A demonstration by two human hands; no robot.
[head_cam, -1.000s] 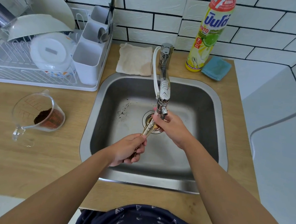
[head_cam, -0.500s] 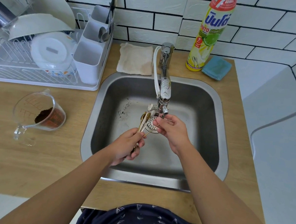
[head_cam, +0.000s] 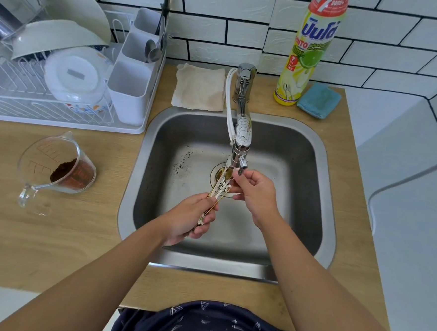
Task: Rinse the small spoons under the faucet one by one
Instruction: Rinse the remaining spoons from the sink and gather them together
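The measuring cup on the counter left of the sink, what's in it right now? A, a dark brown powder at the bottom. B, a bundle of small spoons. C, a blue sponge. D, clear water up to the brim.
A: the clear measuring cup holds a heap of dark brown powder at its bottom, while the small spoons are in the left hand over the sink.

Wooden counter (head_cam: 78, 233) carries dish rack (head_cam: 47, 117), measuring cup (head_cam: 54, 164), cloth (head_cam: 199, 87)

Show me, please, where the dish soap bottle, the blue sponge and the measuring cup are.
dish soap bottle (head_cam: 307, 58): head view, label.
blue sponge (head_cam: 318, 101): head view, top face.
measuring cup (head_cam: 48, 158): head view, clear wall.
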